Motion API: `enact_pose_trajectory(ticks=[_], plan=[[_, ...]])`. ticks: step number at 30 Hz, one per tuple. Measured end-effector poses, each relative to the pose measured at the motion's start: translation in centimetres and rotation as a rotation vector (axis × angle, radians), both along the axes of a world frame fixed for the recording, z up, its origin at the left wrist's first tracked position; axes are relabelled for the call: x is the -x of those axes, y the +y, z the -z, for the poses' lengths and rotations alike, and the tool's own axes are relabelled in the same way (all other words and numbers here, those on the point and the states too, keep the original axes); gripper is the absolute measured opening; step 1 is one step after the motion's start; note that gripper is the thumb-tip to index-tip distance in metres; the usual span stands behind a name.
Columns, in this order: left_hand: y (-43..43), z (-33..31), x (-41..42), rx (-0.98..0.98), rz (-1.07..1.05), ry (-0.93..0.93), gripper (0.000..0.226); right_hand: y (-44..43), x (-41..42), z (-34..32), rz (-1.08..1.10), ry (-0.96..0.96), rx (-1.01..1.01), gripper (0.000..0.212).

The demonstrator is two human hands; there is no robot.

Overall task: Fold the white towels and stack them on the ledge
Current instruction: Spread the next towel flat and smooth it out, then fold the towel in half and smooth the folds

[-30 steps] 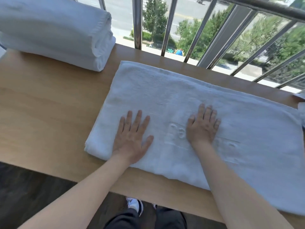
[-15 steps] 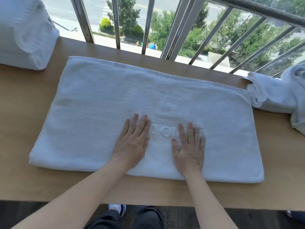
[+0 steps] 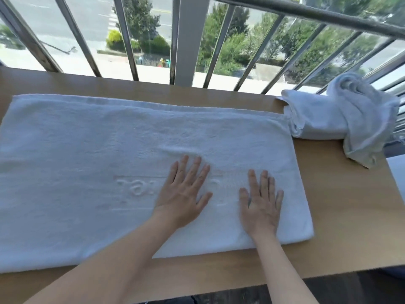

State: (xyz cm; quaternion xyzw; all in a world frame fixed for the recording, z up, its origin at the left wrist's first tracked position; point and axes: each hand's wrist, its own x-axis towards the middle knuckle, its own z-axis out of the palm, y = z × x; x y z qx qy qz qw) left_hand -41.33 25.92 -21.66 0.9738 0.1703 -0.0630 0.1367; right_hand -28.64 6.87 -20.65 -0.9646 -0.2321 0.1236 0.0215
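A white towel [image 3: 87,161], folded lengthwise, lies flat along the wooden ledge [image 3: 350,227], raised lettering showing on its near half. My left hand [image 3: 184,194] presses flat on it right of the lettering, fingers straight and spread. Near the towel's right end, my right hand [image 3: 262,205] also lies flat, palm down. A crumpled pile of white towels [image 3: 337,115] sits at the ledge's far right, just past the flat towel's far right corner.
Metal railing bars [image 3: 175,40] run along the ledge's far edge, with a street and trees far below. The ledge's front edge drops to a dark floor [image 3: 361,290]. Bare wood shows right of the towel.
Both hands have slid rightward across the towel, pressing flat. The view has swung right: the folded stack at the left has left the frame and the crumpled pile has come in.
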Motion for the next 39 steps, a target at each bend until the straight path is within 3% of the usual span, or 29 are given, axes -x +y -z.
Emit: enact_pose_trajectory(ticks=[9, 19, 22, 24, 28, 30, 32, 36, 39], plan=[[-2.8, 0.0, -11.2, -0.008, 0.206, -0.022, 0.076, -3.7, -6.1, -0.3, 0.107, -0.020, -0.041, 0.061], [-5.4, 0.2, -27.4, -0.007, 0.109, -0.038, 0.069, -7.1, -7.2, -0.1, 0.413, -0.311, -0.438, 0.053], [-5.4, 0.1, -30.2, -0.018, 0.071, -0.043, 0.072, -7.7, -8.3, -0.6, 0.643, -0.013, -0.382, 0.036], [-5.3, 0.0, -31.2, 0.011, 0.040, -0.088, 0.070, -8.2, -9.0, -1.1, 0.675, 0.126, -0.394, 0.019], [-5.1, -0.1, -31.5, 0.195, -0.103, -0.321, 0.052, -8.7, -10.8, -2.8, 0.563, 0.517, -0.664, 0.029], [-5.1, -0.4, -31.2, 0.209, -0.187, -0.333, 0.042, -8.3, -11.1, -3.7, 0.563, 0.783, -0.870, 0.035], [-4.6, -1.0, -31.0, 0.286, -0.269, -0.311, 0.033, -7.6, -11.2, -4.3, 0.536, 0.972, -0.955, 0.038], [-3.1, -3.0, -31.0, 0.540, -0.280, -0.262, 0.045, -5.7, -11.0, -5.6, 0.396, 1.137, -0.987, 0.022], [-2.0, -4.7, -31.0, 0.622, -0.308, -0.187, 0.052, -4.1, -10.3, -6.3, 0.323, 1.212, -0.985, 0.028]])
